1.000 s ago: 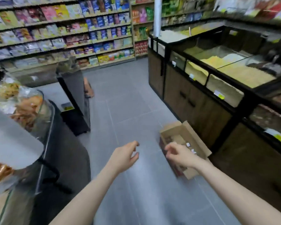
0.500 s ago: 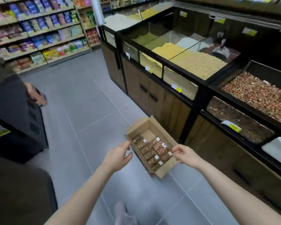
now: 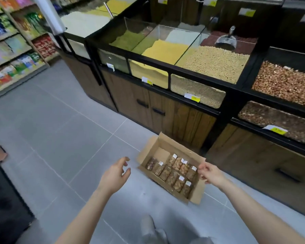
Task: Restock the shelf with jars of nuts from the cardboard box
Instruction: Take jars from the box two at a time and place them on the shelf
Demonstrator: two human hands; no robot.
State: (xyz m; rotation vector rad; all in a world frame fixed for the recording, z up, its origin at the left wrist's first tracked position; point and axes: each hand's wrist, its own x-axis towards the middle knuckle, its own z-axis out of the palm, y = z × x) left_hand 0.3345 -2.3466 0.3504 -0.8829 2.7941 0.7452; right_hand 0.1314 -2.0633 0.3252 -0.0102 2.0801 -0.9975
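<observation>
View swung nearer cardboard box (image 3: 196, 192); left hand (image 3: 115, 175), right hand (image 3: 212, 174) loosely spread, empty

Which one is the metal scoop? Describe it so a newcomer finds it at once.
Start at the long black-framed bulk counter with glass-walled bins, standing behind the cardboard box on the floor. In the back row, find the bin of dark reddish beans behind the pale round ones. The metal scoop lies there, the only shiny grey tool, handle pointing up.
</observation>
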